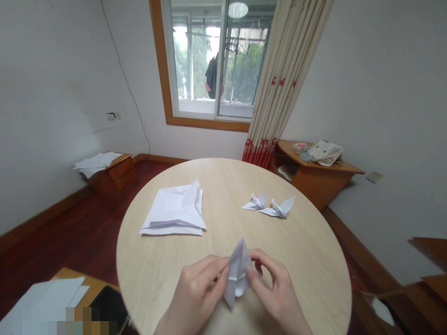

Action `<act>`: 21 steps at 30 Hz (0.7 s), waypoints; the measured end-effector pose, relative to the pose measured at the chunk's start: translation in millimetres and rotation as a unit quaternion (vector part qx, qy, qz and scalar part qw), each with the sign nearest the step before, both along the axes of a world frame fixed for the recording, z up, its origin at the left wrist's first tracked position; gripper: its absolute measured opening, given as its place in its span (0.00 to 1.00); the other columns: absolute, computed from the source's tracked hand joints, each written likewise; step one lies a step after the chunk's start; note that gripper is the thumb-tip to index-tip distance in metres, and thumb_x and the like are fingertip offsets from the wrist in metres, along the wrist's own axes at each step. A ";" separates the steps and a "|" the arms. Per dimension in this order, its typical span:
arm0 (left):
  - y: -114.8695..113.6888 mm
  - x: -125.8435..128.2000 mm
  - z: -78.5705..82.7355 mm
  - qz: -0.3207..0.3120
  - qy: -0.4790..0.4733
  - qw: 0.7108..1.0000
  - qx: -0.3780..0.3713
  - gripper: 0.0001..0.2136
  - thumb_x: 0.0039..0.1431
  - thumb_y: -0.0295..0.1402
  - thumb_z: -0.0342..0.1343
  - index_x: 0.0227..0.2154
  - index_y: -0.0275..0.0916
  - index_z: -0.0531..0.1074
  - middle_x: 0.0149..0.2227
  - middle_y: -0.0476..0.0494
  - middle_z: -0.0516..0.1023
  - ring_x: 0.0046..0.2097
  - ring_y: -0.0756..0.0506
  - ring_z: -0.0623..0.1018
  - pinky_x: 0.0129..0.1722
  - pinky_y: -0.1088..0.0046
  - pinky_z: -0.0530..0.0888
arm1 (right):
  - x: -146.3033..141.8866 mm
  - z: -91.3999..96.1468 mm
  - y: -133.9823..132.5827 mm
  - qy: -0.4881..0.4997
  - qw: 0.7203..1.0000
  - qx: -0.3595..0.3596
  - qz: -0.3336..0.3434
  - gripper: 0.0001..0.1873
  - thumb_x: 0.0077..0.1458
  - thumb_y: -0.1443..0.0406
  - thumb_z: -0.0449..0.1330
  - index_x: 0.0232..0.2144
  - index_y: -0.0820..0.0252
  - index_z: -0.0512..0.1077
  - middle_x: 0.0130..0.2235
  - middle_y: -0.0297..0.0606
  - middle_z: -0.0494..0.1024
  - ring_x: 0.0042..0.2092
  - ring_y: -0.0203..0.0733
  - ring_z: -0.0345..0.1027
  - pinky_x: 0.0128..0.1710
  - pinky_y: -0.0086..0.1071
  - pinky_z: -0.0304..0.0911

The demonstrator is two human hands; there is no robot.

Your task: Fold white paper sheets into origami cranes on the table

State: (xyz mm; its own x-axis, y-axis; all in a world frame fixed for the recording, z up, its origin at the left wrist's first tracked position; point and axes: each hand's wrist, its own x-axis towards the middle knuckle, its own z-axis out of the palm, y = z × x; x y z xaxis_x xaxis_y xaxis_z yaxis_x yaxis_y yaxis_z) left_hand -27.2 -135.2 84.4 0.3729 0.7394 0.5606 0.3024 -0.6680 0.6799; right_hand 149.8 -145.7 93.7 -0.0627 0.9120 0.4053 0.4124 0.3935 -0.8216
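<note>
A partly folded sheet of white paper [240,265] is held upright over the near part of the round table [223,177], its pointed tip up and a narrow flap hanging down. On its left edge, my left hand [200,288] pinches it between thumb and fingers. My right hand [274,286] grips the opposite edge, thumb in front and fingers behind. Farther back on the right stand two folded paper cranes, one [255,202] just left of the other [280,208]. A stack of creased white paper [174,209] lies back on the left.
Beyond the table are a window [214,70] and a long curtain [279,83]. A corner shelf [321,174] with a cloth bag [325,152] stands at back right. Loose sheets [99,161] lie on a small cabinet [120,173], and more paper [42,302] lies at lower left.
</note>
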 end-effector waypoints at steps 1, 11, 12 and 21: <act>1.6 -0.3 0.2 0.001 -0.012 1.000 -0.007 0.11 0.65 0.27 0.48 0.41 0.38 0.76 0.33 0.41 0.80 0.32 0.47 0.79 0.33 0.75 0.75 | 2.7 0.6 0.2 0.023 0.999 -0.020 0.019 0.08 0.56 0.63 0.55 0.29 0.58 0.72 0.26 0.35 0.73 0.29 0.40 0.64 0.29 0.30 0.60; 8.5 4.7 -12.4 -0.012 -0.111 0.986 -0.123 0.20 0.65 0.43 0.46 0.23 0.37 0.71 0.21 0.48 0.70 0.24 0.50 0.69 0.24 0.78 0.66 | 8.5 -6.0 1.1 0.157 0.974 -0.107 0.127 0.14 0.56 0.54 0.58 0.29 0.59 0.68 0.31 0.36 0.70 0.33 0.41 0.65 0.34 0.31 0.61; 8.5 5.0 -14.4 -0.021 -0.119 0.982 -0.142 0.21 0.65 0.45 0.46 0.24 0.37 0.72 0.21 0.48 0.70 0.24 0.50 0.69 0.24 0.78 0.66 | 7.8 -6.9 1.4 0.161 0.973 -0.100 0.131 0.14 0.56 0.54 0.59 0.28 0.59 0.68 0.31 0.37 0.70 0.34 0.41 0.65 0.35 0.31 0.61; 8.5 6.9 -17.4 -0.058 -0.182 0.943 -0.271 0.12 0.52 0.40 0.62 0.29 0.37 0.69 0.25 0.48 0.71 0.25 0.51 0.70 0.23 0.80 0.66 | 4.1 -13.0 2.5 0.213 0.957 -0.193 0.023 0.20 0.52 0.48 0.61 0.28 0.59 0.70 0.24 0.31 0.68 0.24 0.34 0.61 0.22 0.25 0.56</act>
State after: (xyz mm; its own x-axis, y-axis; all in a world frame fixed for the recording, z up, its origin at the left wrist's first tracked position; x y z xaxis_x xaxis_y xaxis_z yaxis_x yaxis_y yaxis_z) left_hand -20.4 -126.7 67.0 0.3253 0.9200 0.2185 -0.0716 -0.2064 0.9758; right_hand 153.8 -143.2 80.7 -0.0094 0.9993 0.0355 -0.0033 0.0355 -0.9994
